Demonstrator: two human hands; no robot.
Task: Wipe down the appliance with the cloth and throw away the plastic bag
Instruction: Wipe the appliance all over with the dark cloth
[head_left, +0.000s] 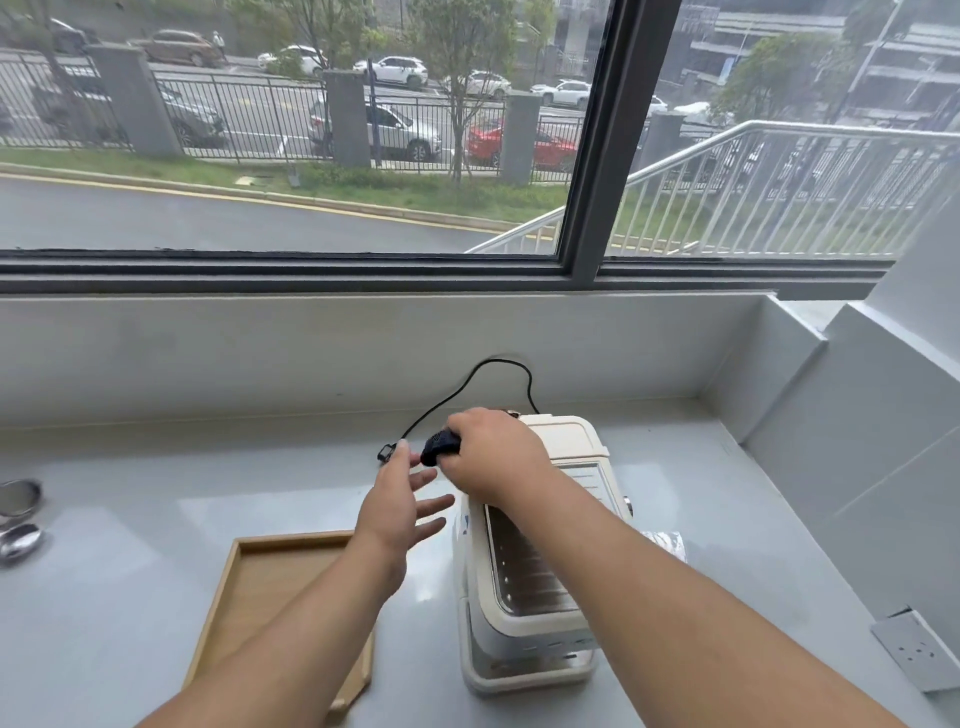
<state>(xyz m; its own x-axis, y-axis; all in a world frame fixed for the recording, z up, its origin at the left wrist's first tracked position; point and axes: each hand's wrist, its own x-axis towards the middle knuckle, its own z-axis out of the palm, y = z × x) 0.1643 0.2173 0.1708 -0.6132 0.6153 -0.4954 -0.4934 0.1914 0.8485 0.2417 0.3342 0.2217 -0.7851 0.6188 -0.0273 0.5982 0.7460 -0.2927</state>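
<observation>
Cream-white boxy plastic appliance (540, 613), see-through window facing up. Small dark cloth (439, 448), bunched in the right hand (493, 457) by its far corner. Crinkly clear plastic bag (667, 545) just right of it.

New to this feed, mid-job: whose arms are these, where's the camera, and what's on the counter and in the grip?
There is no machine here: the arms are a person's, and each grip is a bare hand. The one picture comes from a camera worn on the person's head, looking forward and down. The right grip holds a bunched dark cloth at the far left corner of the cream appliance. The left grip is open beside it, holding nothing. On the grey counter lie a wooden tray, a black cord behind the appliance, and a crumpled plastic bag to its right.
</observation>
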